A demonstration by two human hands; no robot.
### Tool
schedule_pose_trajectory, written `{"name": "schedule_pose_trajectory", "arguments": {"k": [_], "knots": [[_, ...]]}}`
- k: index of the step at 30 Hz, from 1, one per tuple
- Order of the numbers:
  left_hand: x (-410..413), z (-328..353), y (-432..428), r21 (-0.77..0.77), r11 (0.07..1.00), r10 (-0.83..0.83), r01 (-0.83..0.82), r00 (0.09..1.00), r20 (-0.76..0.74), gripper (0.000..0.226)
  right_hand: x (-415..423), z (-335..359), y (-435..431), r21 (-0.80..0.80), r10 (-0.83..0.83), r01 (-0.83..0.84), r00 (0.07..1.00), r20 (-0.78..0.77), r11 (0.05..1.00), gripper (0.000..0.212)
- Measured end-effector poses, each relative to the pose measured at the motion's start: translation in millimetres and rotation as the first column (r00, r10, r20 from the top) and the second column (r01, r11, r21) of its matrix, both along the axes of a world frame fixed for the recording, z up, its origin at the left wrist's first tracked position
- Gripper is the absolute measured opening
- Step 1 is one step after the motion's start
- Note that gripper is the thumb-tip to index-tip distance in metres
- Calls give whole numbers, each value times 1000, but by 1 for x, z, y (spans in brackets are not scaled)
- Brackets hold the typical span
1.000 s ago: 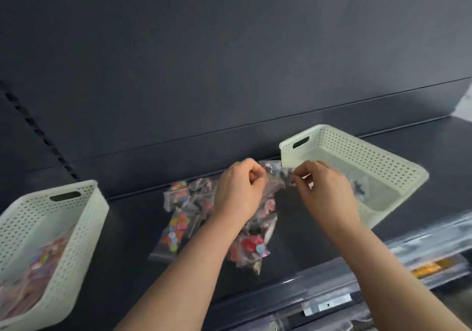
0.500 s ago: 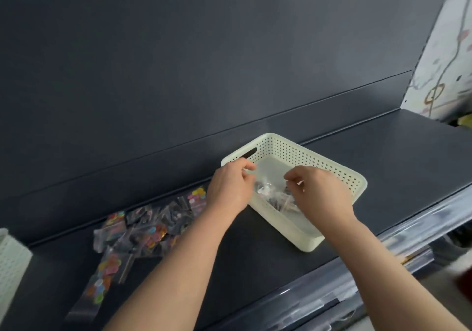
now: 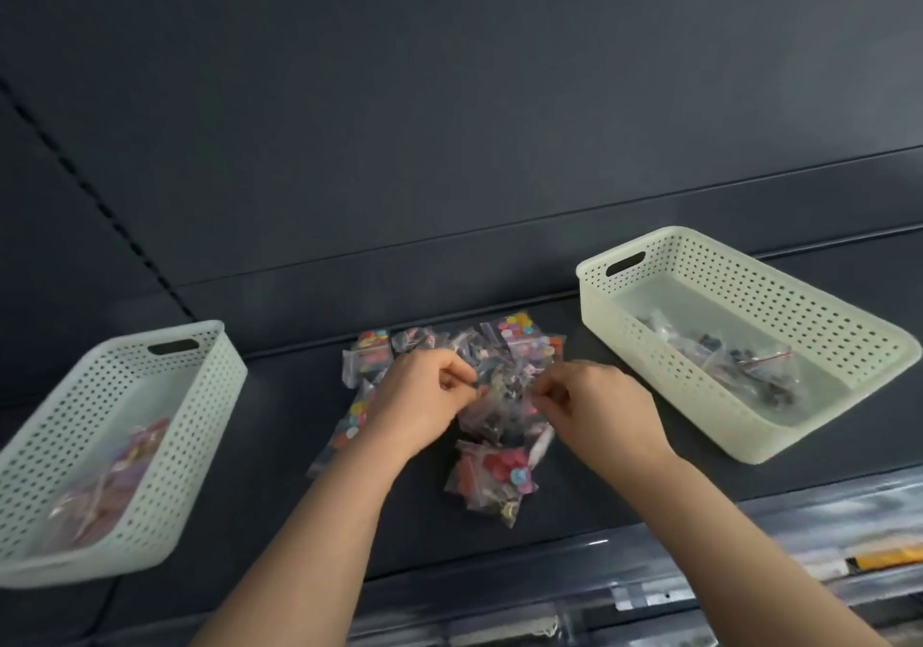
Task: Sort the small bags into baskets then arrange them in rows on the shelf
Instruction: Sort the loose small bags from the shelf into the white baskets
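A pile of small clear bags (image 3: 492, 469) with colourful and dark contents lies in the middle of the dark shelf (image 3: 599, 486). Both hands work over the pile. My left hand (image 3: 424, 401) has curled fingers that pinch a small bag at the pile's top. My right hand (image 3: 594, 406) pinches the same cluster of bags from the right. A cream basket (image 3: 849, 342) on the right holds several bags with dark contents. On the left, a pale basket (image 3: 165, 446) holds bags with pink and colourful contents.
The shelf's dark back panel (image 3: 449, 147) rises right behind the pile. A clear price rail (image 3: 749, 576) runs along the front edge, with a lower shelf beneath it.
Both hands have left the right basket, where they put a bag down, and moved back left to the pile. The view has swung left, so the left basket shows again.
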State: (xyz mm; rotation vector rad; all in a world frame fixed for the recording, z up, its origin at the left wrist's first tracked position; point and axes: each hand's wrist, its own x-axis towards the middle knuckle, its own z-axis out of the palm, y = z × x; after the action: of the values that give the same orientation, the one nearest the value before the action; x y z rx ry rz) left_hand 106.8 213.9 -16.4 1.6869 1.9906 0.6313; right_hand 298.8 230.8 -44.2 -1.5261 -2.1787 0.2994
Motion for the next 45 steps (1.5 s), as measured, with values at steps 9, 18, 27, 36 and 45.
{"name": "schedule_pose_trajectory", "arguments": {"k": [9, 18, 27, 36, 45], "knots": [[9, -14, -35, -221, 955, -253, 198, 932, -258, 31, -16, -10, -21, -6, 30, -30, 1000, -3, 1000, 5], [-23, -10, -25, 151, 978, 173, -143, 963, -208, 8, -30, -6, -27, -24, 74, -74, 997, -5, 997, 7], [-53, -18, -39, 177, 952, 276, -249, 949, -151, 8, -75, -2, -30, -77, 208, -193, 926, 316, 978, 25], [-106, -13, -66, 219, 851, 514, -478, 844, -154, 7, -119, 3, -24, -11, 274, -274, 962, 8, 962, 12], [-109, -28, -81, 21, 961, 276, -275, 951, -138, 6, -162, -19, -15, -57, 155, -146, 956, 249, 988, 28]]}}
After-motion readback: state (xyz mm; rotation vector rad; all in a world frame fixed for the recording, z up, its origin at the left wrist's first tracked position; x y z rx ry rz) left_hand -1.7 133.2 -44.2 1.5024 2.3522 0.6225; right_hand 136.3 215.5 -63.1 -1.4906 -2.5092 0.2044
